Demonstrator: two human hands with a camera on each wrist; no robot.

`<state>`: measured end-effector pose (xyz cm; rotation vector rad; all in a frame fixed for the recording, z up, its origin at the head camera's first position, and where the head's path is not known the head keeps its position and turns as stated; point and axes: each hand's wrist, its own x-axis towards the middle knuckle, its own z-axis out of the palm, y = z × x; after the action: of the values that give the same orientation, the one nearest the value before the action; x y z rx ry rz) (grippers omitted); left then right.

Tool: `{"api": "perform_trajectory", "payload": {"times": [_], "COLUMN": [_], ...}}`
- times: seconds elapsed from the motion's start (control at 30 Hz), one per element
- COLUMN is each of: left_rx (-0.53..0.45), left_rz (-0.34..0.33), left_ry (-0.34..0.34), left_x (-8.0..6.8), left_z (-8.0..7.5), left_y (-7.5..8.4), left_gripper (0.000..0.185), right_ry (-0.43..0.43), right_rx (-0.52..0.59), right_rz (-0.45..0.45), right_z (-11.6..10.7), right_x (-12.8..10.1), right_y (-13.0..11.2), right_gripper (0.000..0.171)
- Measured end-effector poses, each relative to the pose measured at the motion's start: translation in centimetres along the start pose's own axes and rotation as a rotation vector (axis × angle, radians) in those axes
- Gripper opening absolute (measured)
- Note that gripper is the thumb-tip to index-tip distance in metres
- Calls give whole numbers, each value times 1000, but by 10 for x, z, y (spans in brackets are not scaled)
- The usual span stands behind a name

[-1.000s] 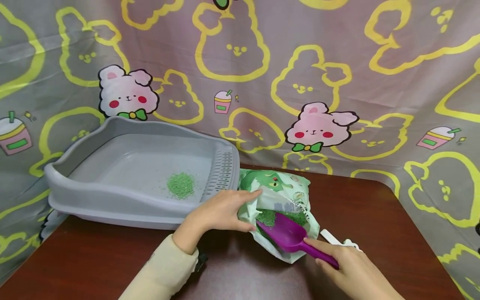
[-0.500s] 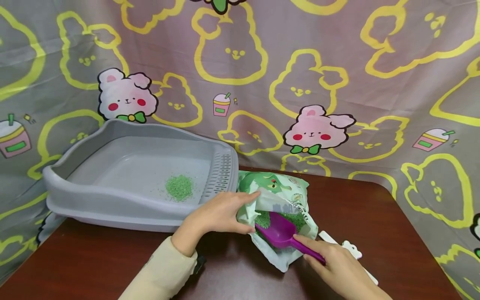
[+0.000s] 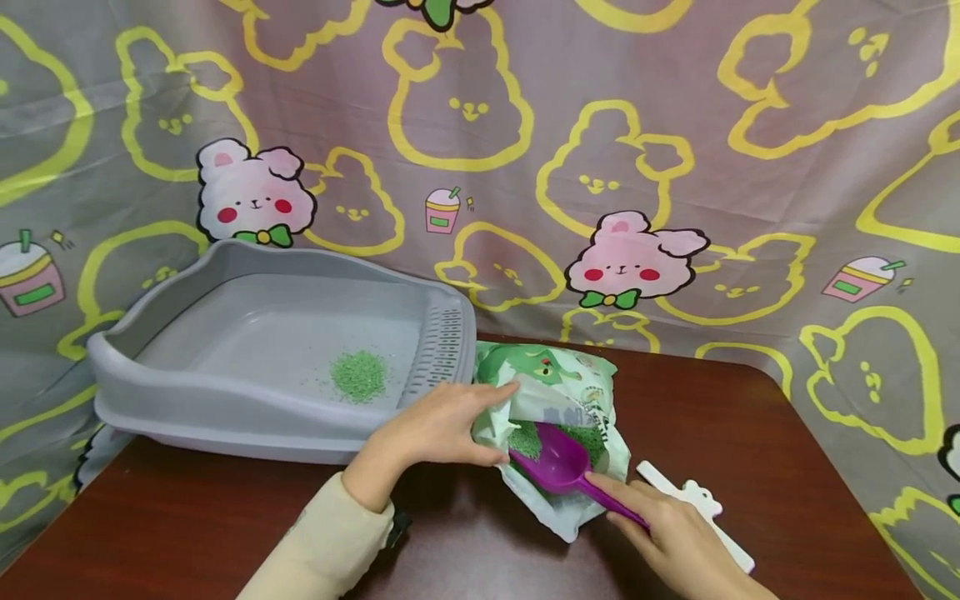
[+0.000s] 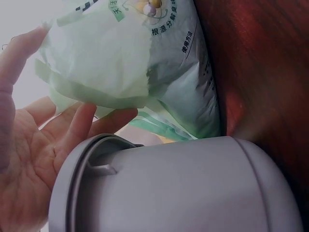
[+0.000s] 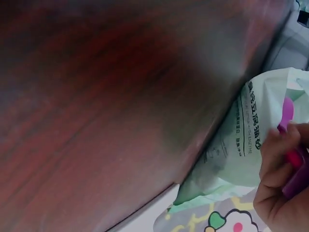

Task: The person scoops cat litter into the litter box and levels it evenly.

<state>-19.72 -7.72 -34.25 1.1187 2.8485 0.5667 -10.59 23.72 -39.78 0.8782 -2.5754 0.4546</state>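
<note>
A soft printed cloth backdrop (image 3: 675,125) with yellow rabbit outlines and pink plush-looking bunnies fills the upper half of the head view. Below it, a dark red-brown wooden table (image 3: 750,417), smooth and glossy, spans the lower frame. At left centre sits a grey moulded plastic litter tray (image 3: 187,400) with rounded walls, a slotted grille along its right edge, and a small heap of green granules (image 3: 360,375) on its floor. Just right of the tray, at centre, lies a crinkled pale green plastic bag (image 3: 555,375), its mouth open toward the bottom of the frame and more green granules showing inside.

The left hand (image 3: 435,429), in a cream sleeve, pinches the bag's upper lip between thumb and fingers, holding the mouth open. The right hand (image 3: 675,542), at lower right, grips the handle of a glossy purple plastic scoop (image 3: 558,462), whose rounded bowl lies inside the bag mouth on the granules. A flat white clip (image 3: 701,512) lies on the table just beside the right hand.

The left wrist view alone shows the printed lettering on the bag (image 4: 174,72) and the palm with fingers spread under its folded film. The right wrist view shows the bag's (image 5: 241,154) underside against the wood and fingers curled round the purple handle.
</note>
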Motion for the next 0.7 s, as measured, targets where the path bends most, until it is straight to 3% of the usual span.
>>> {"api": "perform_trajectory", "payload": {"times": [0.27,0.5,0.7], "left_rx": [3,-3,3], "left_rz": [-2,6,3], "left_ry": [6,6,2], "left_x": [0,-1,0], "left_z": [2,3,2], "left_y": [-1,-2,-2], "left_gripper": [90,89,90], "right_ry": [-188,-200,-198], "right_rx": [-17,8,23], "right_rz": [103,194,268], "right_z": [-4,0,-2], "right_x": [2,8,6], "right_y": [-8,-12,-14], "right_gripper": [59,49,53]}}
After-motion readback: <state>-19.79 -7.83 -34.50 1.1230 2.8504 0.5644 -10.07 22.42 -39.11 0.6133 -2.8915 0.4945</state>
